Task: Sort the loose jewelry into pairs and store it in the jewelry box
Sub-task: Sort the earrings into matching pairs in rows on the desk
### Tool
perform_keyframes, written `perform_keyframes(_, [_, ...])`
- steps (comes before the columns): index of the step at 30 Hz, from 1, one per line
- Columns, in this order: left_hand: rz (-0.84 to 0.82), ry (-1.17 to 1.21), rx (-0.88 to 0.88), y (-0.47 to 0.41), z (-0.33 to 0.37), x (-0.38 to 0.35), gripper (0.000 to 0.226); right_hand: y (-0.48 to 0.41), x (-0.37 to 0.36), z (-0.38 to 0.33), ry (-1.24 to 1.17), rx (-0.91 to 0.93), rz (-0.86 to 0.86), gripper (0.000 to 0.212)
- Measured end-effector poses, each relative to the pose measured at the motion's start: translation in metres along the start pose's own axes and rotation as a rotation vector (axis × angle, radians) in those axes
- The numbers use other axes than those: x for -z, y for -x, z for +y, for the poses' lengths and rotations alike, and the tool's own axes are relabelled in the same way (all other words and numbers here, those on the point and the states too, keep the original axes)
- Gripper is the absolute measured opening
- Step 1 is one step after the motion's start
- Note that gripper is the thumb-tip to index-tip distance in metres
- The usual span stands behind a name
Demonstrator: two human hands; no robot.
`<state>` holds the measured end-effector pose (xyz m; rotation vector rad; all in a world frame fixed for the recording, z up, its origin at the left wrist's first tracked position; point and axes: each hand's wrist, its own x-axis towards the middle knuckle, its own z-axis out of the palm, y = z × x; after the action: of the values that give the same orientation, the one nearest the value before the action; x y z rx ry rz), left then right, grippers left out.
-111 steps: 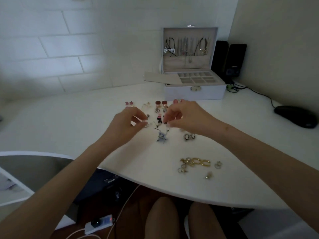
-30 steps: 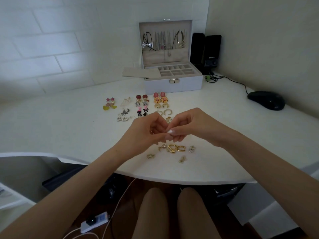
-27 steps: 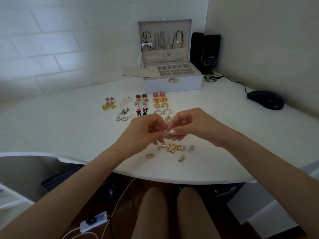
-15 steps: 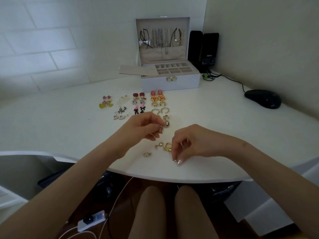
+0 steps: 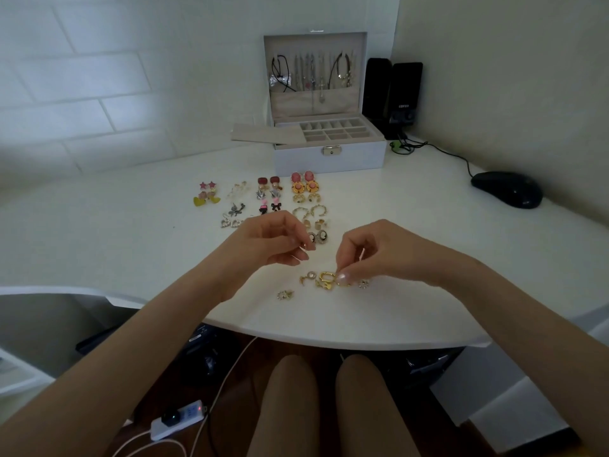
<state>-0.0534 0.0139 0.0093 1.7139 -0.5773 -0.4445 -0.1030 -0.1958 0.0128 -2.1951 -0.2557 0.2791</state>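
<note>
The open jewelry box (image 5: pixel 329 156) stands at the back of the white desk, necklaces hanging in its lid. In front of it lie rows of paired earrings (image 5: pixel 273 196). Near the desk's front edge sits a loose cluster of gold hoop earrings (image 5: pixel 326 279) with a few small pieces beside them. My left hand (image 5: pixel 270 240) hovers above the desk and pinches a small thin earring between thumb and fingers. My right hand (image 5: pixel 372 252) reaches down into the loose cluster and pinches a gold hoop earring (image 5: pixel 342 282) with its fingertips.
Two black speakers (image 5: pixel 393 94) stand right of the box, with a cable running to a black mouse (image 5: pixel 506 189) at the far right. A beige tray insert (image 5: pixel 263 135) lies left of the box. My knees and a power strip (image 5: pixel 179 420) show below the desk edge.
My hands were together pinching one small piece; they have since parted. The right hand dropped to the loose gold cluster and took hold of a hoop, while the left stayed raised with its earring.
</note>
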Motion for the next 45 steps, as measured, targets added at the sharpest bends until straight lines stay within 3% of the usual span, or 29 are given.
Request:
perform_keyframes(4, [0.036, -0.037, 0.008, -0.001, -0.001, -0.001, 0.017, -0.002, -0.015, 0.001, 0.249, 0.055, -0.056, 0.012])
perform_keyframes(10, [0.186, -0.03, -0.004, -0.001, -0.001, 0.002, 0.015, -0.021, -0.019, -0.012, 0.241, 0.185, 0.057, 0.007])
perform_keyframes(14, [0.274, -0.041, 0.0, -0.001, -0.002, 0.008, 0.014, -0.039, -0.033, -0.015, 0.457, 0.206, -0.013, 0.014])
perform_keyframes(24, [0.316, -0.021, 0.036, 0.002, -0.009, 0.019, 0.013, -0.051, -0.033, -0.019, 0.602, 0.208, -0.087, 0.004])
perform_keyframes(31, [0.422, -0.134, 0.008, 0.005, -0.013, 0.035, 0.012, -0.061, -0.031, -0.032, 0.212, 0.182, 0.07, 0.013])
perform_keyframes(39, [0.593, -0.347, -0.013, 0.002, -0.032, 0.09, 0.006, -0.118, -0.043, -0.052, -0.025, 0.156, 0.167, 0.013])
perform_keyframes(45, [0.665, -0.46, 0.05, -0.014, -0.046, 0.14, 0.006, -0.173, -0.056, -0.084, -0.075, 0.152, 0.262, 0.01])
